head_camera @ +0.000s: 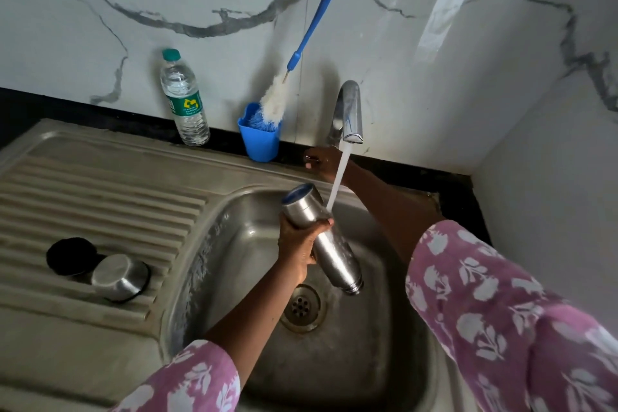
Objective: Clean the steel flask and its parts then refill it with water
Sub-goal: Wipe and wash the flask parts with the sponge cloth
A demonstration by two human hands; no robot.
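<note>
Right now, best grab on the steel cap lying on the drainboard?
Take the steel cap across its round side wall, coming from above with fingers straddling it. It lies tipped on its side across the drainboard ridges, closed end toward the camera, beside the black lid. The curved wall looks slick, so pinch across the widest part.

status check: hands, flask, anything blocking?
Left hand grips steel flask, mouth down over sink. Right hand at tap base, grip unclear. Water running onto flask. Cap on drainboard. Nothing blocking.
</note>
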